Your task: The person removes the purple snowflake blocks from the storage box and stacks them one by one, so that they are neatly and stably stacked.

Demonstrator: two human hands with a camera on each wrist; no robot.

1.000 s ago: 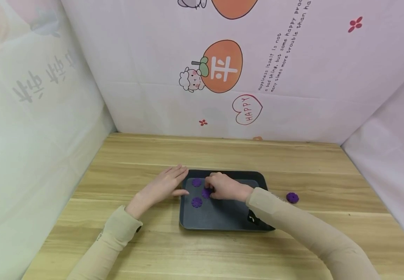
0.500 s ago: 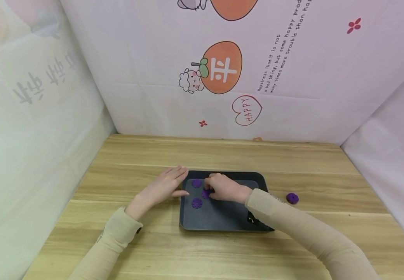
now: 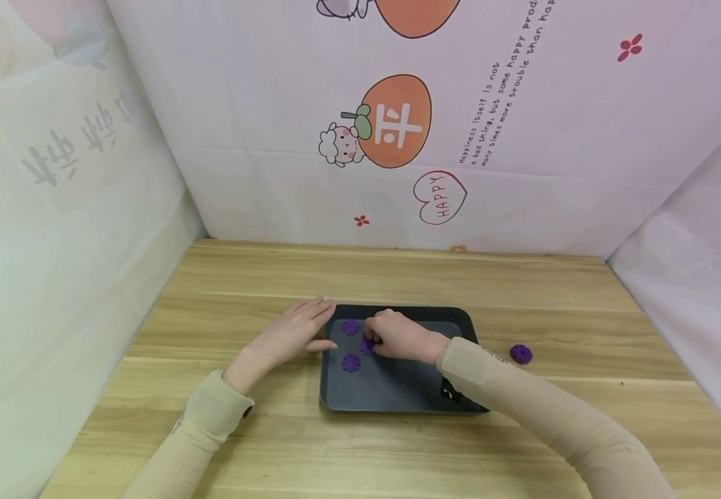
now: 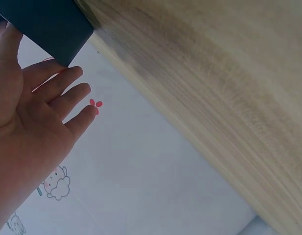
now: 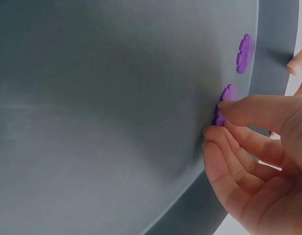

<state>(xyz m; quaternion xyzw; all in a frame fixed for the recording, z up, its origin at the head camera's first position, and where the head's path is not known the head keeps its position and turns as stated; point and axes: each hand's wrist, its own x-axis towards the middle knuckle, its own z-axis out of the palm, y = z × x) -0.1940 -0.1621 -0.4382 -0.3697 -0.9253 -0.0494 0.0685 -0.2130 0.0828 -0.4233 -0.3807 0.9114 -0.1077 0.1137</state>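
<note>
We are counting three purple flower-shaped discs inside the dark grey tray: the far disc and the near disc are lying flat, untouched, near its left end, and the middle disc is sitting between and slightly right of them. The right hand is pinching this middle disc between thumb and fingers. The left hand is resting at the tray's left wall, fingers outstretched, thumb reaching over the rim. We are judging the work well along: two discs seem placed, a third is apparently being settled, and the outlying purple piece is remaining on the table, right of the tray. That piece is looking thicker; whether it is one disc or several stacked, we are not managing to tell. We are noting scalloped edges, a smooth matt tray with rounded corners, and pale streaked wood grain; the discs are looking like plastic, though we are only guessing.
</note>
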